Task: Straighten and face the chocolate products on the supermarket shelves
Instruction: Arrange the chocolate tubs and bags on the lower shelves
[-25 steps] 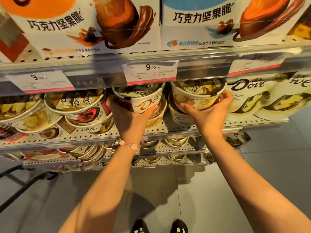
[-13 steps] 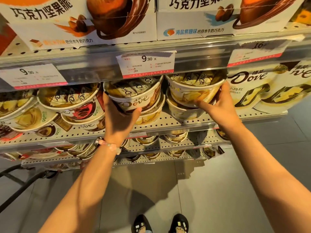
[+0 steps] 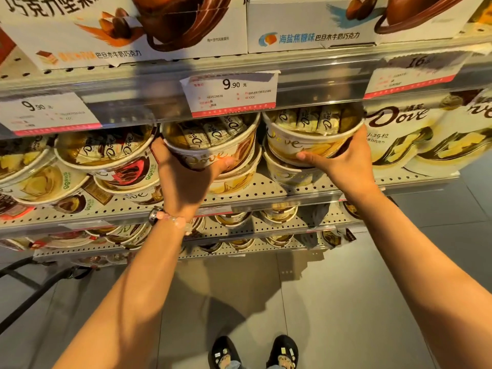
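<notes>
Two Dove chocolate tubs sit on top of stacked tubs on the perforated middle shelf [image 3: 266,189]. My left hand [image 3: 183,179] grips the left tub [image 3: 210,139] from below and the side, thumb across its front wall. My right hand [image 3: 343,161] holds the right tub [image 3: 311,129], fingers under its base and thumb up its right side. Both tubs tilt forward, clear lids showing wrapped bars. Their tops are partly hidden behind the price rail.
More Dove tubs [image 3: 103,153] lie tilted to the left. Large Dove bags [image 3: 399,134] stand to the right. Price tags [image 3: 229,93] hang on the rail above. Chocolate boxes [image 3: 311,22] fill the top shelf. Lower shelves [image 3: 239,230] hold more tubs. A dark cart frame [image 3: 34,291] stands at the lower left.
Both hands have pulled their tubs forward and tipped them so the lids face out more. The view has dropped a little, so the shelves sit higher in frame.
</notes>
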The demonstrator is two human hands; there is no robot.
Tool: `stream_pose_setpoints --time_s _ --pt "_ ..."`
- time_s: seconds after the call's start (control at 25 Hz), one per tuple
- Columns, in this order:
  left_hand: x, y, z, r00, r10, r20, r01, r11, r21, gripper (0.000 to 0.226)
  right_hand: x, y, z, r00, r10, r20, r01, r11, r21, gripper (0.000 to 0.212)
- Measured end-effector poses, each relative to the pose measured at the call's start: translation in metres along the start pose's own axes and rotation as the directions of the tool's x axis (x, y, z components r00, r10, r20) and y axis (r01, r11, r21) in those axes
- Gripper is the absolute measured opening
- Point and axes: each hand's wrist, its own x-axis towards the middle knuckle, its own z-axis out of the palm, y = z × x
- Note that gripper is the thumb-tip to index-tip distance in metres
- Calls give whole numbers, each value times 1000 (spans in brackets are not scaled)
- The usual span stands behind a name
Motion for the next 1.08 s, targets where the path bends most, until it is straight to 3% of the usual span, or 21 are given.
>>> stream_pose_setpoints --time_s 0.04,0.12,0.2,0.24,0.32,0.48,0.56,0.68,0.92,1.08 --pt "2 -1 0 997 25 69 -26 1000 15 77 1 3 -3 1000 -5 31 6 1000 -13 92" --pt "5 -4 -4 997 44 68 -50 996 77 56 4 5 -9 996 -15 85 19 999 -45 91" --pt "2 -2 -2 998 -27 62 29 999 -24 73 4 4 -11 992 -14 124 18 999 -35 89" --pt "0 -3 0 996 -76 41 77 997 -32 92 3 4 -11 992 -15 125 17 1000 -15 89" --pt "-6 -7 10 997 -80 -16 81 995 65 109 -2 3 -5 996 -26 91 24 1000 18 89" --pt "-11 -5 29 976 -164 -142 176 981 78 127 -19 1 23 993 -42 -110 50 996 78 115" --pt "-13 -6 32 973 -130 -193 151 984 97 126 -21 -1 36 979 -31 -204 52 994 98 124" --pt "-16 -9 31 976 -98 -195 125 983 133 120 -20 -3 40 968 -10 -252 35 995 92 122" --pt "-11 -15 22 988 -98 -119 119 975 187 126 -16 2 30 979 9 -202 5 998 68 116" --pt "-12 -12 21 990 -51 -129 72 984 163 118 -14 2 22 989 5 -146 5 998 67 112"
